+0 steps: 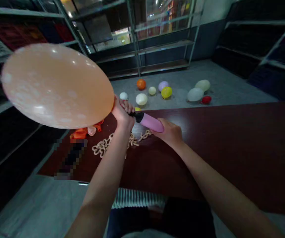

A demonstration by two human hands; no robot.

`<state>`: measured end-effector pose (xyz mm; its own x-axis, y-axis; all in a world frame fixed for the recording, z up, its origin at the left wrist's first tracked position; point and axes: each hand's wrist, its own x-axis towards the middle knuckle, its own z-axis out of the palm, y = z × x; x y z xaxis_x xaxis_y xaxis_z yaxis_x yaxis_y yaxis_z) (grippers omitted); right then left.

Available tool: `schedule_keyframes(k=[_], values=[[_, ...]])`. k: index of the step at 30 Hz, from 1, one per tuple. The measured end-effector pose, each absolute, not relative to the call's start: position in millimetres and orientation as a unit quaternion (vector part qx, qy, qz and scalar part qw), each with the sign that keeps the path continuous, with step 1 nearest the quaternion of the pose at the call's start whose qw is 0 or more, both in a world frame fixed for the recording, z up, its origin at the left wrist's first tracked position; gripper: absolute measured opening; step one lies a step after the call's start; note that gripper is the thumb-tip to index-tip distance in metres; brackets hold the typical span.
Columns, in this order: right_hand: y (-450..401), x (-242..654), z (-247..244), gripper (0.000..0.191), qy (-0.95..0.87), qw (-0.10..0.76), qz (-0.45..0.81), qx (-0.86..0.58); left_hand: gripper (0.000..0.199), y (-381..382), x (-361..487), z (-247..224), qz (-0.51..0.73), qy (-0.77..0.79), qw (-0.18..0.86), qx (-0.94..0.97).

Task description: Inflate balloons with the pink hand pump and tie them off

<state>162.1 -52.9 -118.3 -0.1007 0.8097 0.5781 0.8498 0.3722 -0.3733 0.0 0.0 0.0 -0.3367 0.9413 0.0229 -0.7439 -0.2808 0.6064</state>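
A large peach balloon with pale spots (58, 87) is inflated and tilts up to the left. My left hand (123, 112) is closed around its neck, where it meets the black nozzle of a pink hand pump (152, 122). The balloon's mouth is hidden by my fingers. My right hand (169, 134) wraps around the near end of the pump. Beneath my forearms, a beige chain of curly links (104, 147) lies on the dark brown table (231, 142). Limp orange balloons (79, 133) and a pale pink one (92, 131) rest left of it.
A blurred-out dark object (71, 158) lies at the table's left edge. Several inflated balloons, among them an orange one (141, 84), a yellow one (166, 92) and a red one (206, 99), sit on the floor beyond. Metal shelving (162, 67) stands along the back and both sides.
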Motion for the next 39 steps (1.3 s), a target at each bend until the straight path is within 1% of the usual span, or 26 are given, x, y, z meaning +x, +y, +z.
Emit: schedule_keyframes(k=[4,8,13,17,21,26,29,33,35,39], values=[[-53.7,161.0,-121.1,0.045,-0.762,0.355,-0.035,-0.54,0.063,-13.1,-37.6,-3.2,0.795,0.27,0.513,0.178],[-53.4,160.8,-124.2,0.04,-0.78,0.348,-0.035,-0.519,0.058,-24.2,-72.5,2.5,0.813,0.271,0.492,0.151],[-52.1,161.4,-128.9,0.042,-0.792,0.344,-0.045,-0.502,0.056,-37.1,-108.2,23.5,0.818,0.287,0.474,0.153],[-51.4,160.9,-129.5,0.043,-0.794,0.351,-0.032,-0.495,0.054,-42.5,-118.3,47.0,0.816,0.273,0.467,0.202],[-50.7,162.7,-128.5,0.046,-0.774,0.384,-0.021,-0.503,0.055,-38.5,-99.2,69.1,0.816,0.252,0.452,0.258],[-47.9,167.3,-125.7,0.044,-0.732,0.412,0.011,-0.542,0.055,-20.8,-51.5,93.5,0.804,0.236,0.444,0.319],[-46.2,168.0,-123.4,0.042,-0.706,0.425,0.032,-0.566,0.057,-4.4,-21.7,99.6,0.793,0.235,0.433,0.359],[-44.7,168.0,-121.3,0.039,-0.67,0.428,0.048,-0.604,0.057,16.0,18.3,82.5,0.755,0.26,0.446,0.405],[-44.0,168.4,-121.1,0.04,-0.66,0.427,0.049,-0.617,0.057,22.3,37.4,64.2,0.732,0.283,0.462,0.413],[-43.0,169.1,-122.1,0.042,-0.65,0.409,0.045,-0.64,0.061,28.2,61.1,27.7,0.724,0.322,0.472,0.387]])
